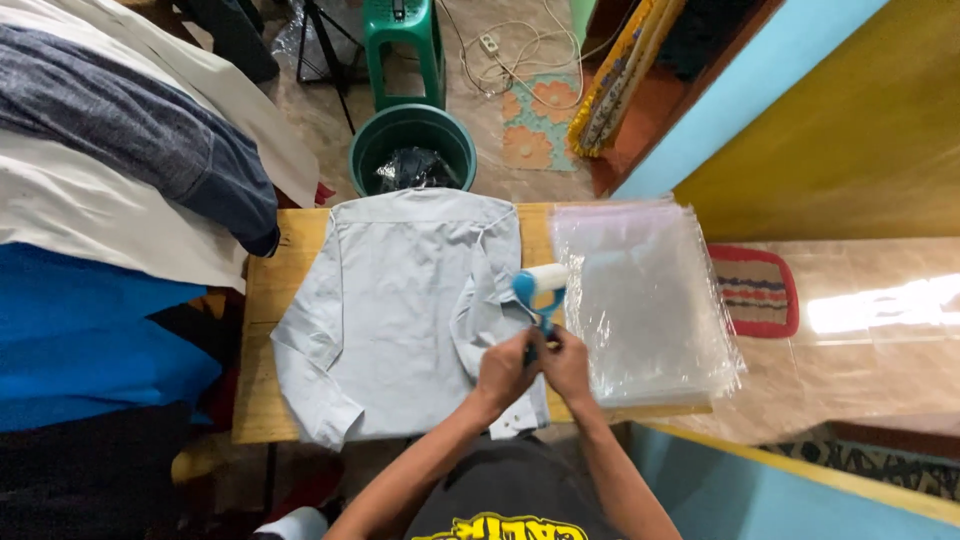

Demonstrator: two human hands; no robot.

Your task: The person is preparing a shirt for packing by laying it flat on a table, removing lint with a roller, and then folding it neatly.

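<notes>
Both hands meet at the table's near edge: the left hand (506, 368) and right hand (568, 362) curl their fingers tight around the handle of a blue lint roller with a white sticky drum (540, 288). It rests on the right sleeve of a pale grey long-sleeved shirt (400, 310) spread face-down on the wooden table (262, 300). Just right lies a stack of clear plastic bags (645, 295). Beyond stands a green bucket (412, 140).

Green basin (412, 130) holding dark cloth; green plastic stool (403, 40); striped red-edged mat (757, 291); piled clothes (110, 160), left; white power strip (489, 44) on floor
</notes>
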